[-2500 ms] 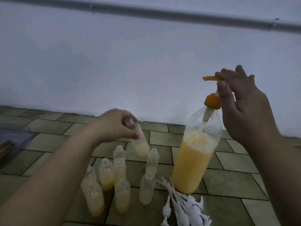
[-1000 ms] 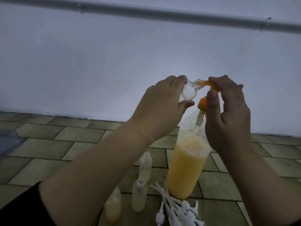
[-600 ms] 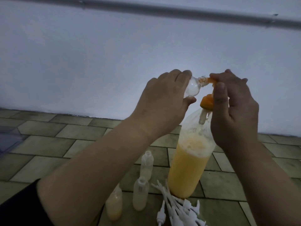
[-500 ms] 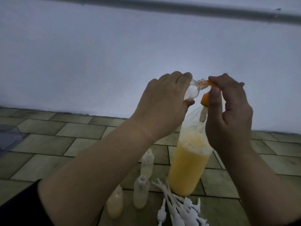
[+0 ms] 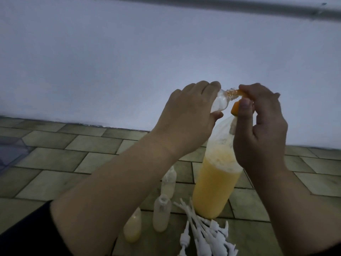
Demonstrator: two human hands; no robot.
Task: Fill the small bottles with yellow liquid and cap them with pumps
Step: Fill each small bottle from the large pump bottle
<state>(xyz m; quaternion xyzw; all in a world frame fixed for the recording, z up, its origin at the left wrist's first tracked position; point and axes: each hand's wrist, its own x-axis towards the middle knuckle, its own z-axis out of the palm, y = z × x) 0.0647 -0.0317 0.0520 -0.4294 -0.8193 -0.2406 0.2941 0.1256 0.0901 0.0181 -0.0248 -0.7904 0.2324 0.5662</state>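
My left hand (image 5: 188, 119) grips a small clear bottle (image 5: 91, 104), tilted on its side with its mouth against the orange pump spout (image 5: 295, 93). My right hand (image 5: 262, 130) is closed over the orange pump head (image 5: 235, 111) of the big bottle of yellow liquid (image 5: 215, 183), which stands on the tiled floor. Yellow liquid shows in the small bottle's neck. Under my left forearm stand three small bottles: one part-filled (image 5: 132, 228), two nearly clear (image 5: 162, 215) (image 5: 168, 182). Others are hidden by my arm.
A heap of white pump caps (image 5: 206, 237) lies on the floor in front of the big bottle. A pale wall rises behind, with a grey pipe (image 5: 239, 6) along its top. A translucent container edge (image 5: 9, 150) shows at far left.
My left hand lifted a small bottle from the group up to the pump spout. My right hand has pressed down on the pump head, and liquid now shows in the bottle's neck.
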